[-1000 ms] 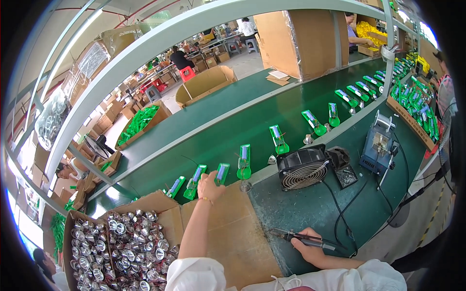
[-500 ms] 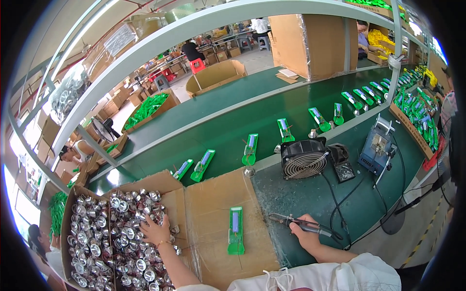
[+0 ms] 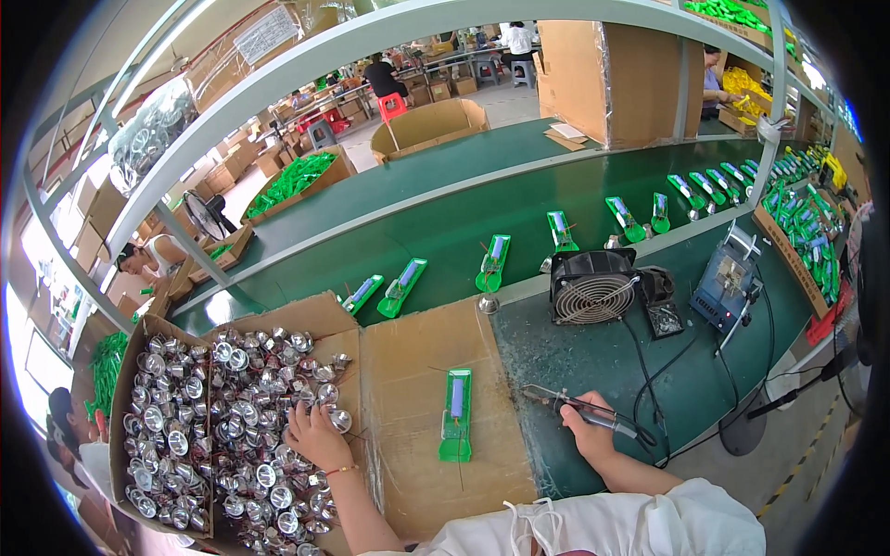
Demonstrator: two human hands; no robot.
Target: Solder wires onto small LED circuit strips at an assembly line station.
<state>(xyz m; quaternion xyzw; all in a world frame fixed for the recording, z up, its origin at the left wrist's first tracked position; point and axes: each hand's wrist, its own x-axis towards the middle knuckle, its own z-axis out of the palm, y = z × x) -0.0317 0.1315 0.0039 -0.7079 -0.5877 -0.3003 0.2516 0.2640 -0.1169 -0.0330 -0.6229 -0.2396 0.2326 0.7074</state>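
My left hand (image 3: 320,437) is over the cardboard box of silver reflector cups (image 3: 246,412) with thin red wires, its fingers spread and touching cups near the box's right side. I see no cup clearly gripped in it. My right hand (image 3: 591,428) is closed round the handle of a soldering iron (image 3: 591,413), whose tip points left above the bench. Between my hands, a green plastic casing (image 3: 454,447) with a blue-violet cylindrical cell lies on a brown cardboard sheet (image 3: 408,371). Thin wires stick out from the casing's ends.
Beyond the cardboard, a green belt (image 3: 371,269) carries several similar green casings. A black fan (image 3: 593,289) and a blue device (image 3: 726,287) with a spool holder stand right, with black cables trailing. A box of green casings (image 3: 802,246) stands far right. A metal frame (image 3: 408,37) arches overhead.
My left hand has shifted right and slightly nearer across the cups. My right hand keeps the soldering iron at about the same spot. The whole view has tilted slightly.
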